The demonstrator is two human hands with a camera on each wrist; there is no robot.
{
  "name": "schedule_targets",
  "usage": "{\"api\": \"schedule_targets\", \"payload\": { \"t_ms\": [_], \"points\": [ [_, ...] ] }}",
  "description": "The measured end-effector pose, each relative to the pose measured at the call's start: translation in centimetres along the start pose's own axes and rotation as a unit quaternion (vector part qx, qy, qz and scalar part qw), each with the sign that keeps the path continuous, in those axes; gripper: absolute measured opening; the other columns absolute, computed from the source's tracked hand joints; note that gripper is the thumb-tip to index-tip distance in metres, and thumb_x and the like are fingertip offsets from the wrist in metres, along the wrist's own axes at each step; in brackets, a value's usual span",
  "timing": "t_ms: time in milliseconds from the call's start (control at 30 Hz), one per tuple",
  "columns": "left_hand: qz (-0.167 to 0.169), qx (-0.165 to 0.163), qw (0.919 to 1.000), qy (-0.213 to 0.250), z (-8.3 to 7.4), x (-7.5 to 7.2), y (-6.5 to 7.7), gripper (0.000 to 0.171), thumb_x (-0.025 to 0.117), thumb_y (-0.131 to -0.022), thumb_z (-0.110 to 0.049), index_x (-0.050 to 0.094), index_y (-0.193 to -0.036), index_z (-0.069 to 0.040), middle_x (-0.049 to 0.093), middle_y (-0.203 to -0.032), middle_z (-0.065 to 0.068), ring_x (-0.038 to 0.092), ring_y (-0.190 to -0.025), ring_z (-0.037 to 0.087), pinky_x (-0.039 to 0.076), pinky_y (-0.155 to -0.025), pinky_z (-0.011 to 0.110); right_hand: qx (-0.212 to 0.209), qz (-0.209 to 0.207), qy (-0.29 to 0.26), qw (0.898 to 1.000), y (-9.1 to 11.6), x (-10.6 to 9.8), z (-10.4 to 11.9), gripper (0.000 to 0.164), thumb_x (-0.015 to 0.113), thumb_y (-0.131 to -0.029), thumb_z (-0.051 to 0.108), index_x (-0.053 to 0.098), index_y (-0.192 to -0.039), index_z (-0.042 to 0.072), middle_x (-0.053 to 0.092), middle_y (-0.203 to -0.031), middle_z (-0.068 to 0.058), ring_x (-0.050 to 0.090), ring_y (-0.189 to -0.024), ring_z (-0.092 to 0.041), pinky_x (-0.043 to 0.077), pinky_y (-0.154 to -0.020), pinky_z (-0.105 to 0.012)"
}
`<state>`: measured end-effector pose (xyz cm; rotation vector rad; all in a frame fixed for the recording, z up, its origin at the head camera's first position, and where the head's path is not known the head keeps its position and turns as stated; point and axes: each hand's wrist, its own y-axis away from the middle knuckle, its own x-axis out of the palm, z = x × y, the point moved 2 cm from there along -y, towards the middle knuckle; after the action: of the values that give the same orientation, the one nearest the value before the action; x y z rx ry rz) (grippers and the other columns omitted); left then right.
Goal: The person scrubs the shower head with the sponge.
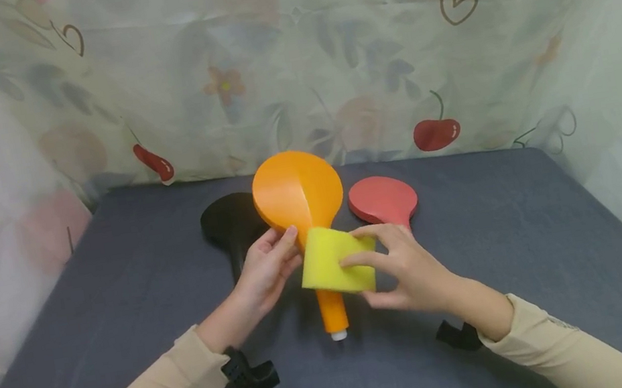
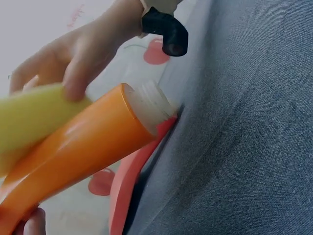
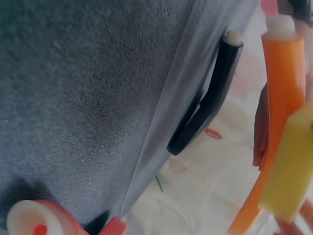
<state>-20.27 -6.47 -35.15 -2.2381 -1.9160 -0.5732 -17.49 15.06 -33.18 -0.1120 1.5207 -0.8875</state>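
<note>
Head view: the left hand (image 1: 262, 273) holds an orange paddle (image 1: 289, 191) by its neck, with the thumb (image 1: 287, 238) on the front. The paddle is up over the middle of the desk (image 1: 135, 276), and its white tip (image 1: 339, 335) points to the near edge. The right hand (image 1: 408, 270) has its fingers (image 1: 369, 259) bent around a yellow sponge (image 1: 325, 263) and grips it in front of the paddle's handle (image 1: 333, 310). I cannot tell if the sponge touches the handle. Near the far edge, a black paddle (image 1: 228, 219) lies to the left and a red paddle (image 1: 383, 199) to the right.
</note>
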Motion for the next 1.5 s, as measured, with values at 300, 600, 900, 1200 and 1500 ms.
{"api": "schedule_targets", "payload": {
  "t_ms": [300,600,900,1200,1500],
  "points": [
    [-0.002,0.004,0.9998,0.017,-0.3,-0.1,0.0,0.04,0.046,-0.098,-0.018,0.041,-0.134,-0.001,0.061,-0.102,-0.004,0.063,-0.091,0.009,0.054,-0.082,0.021,-0.092,0.051,-0.01,0.994,0.9,0.1,1.1,0.047,0.08,-0.064,0.024,0.062,-0.107,0.024,0.053,-0.118,-0.01,0.048,-0.109,-0.021,0.045,-0.084,-0.038],
    [0.017,-0.007,0.9997,0.018,-0.1,0.0,0.1,0.043,0.044,-0.099,-0.02,0.037,-0.136,-0.001,0.059,-0.105,-0.004,0.062,-0.091,0.007,0.054,-0.083,0.021,0.002,0.01,0.008,1.0,0.2,-0.2,0.4,0.049,0.078,-0.066,0.021,0.061,-0.112,0.021,0.052,-0.123,-0.013,0.049,-0.113,-0.024,0.04,-0.086,-0.043],
    [0.032,-0.02,0.999,0.025,0.3,0.3,0.3,0.042,0.043,-0.099,-0.019,0.036,-0.137,-0.001,0.056,-0.111,0.001,0.061,-0.091,0.008,0.054,-0.084,0.021,0.044,0.002,0.004,0.999,-0.3,0.0,0.2,0.065,0.073,-0.071,0.024,0.049,-0.131,0.025,0.05,-0.125,-0.015,0.048,-0.112,-0.026,0.039,-0.084,-0.045],
    [-0.003,0.003,0.9989,0.047,-0.4,-0.1,-0.2,0.041,0.043,-0.099,-0.018,0.038,-0.136,0.0,0.06,-0.103,-0.005,0.062,-0.09,0.008,0.054,-0.082,0.021,-0.049,0.045,-0.023,0.998,0.8,0.3,1.4,0.06,0.075,-0.071,0.028,0.053,-0.127,0.025,0.05,-0.123,-0.014,0.049,-0.112,-0.023,0.046,-0.085,-0.041],
    [-0.012,0.0,0.9979,0.063,-0.5,-0.2,-0.2,0.039,0.041,-0.099,-0.017,0.038,-0.135,-0.001,0.06,-0.099,-0.007,0.061,-0.089,0.008,0.054,-0.081,0.022,-0.059,0.049,-0.006,0.997,0.9,0.5,1.6,0.065,0.08,-0.066,0.025,0.054,-0.125,0.027,0.05,-0.122,-0.012,0.047,-0.112,-0.021,0.043,-0.084,-0.04]
  ]
}}
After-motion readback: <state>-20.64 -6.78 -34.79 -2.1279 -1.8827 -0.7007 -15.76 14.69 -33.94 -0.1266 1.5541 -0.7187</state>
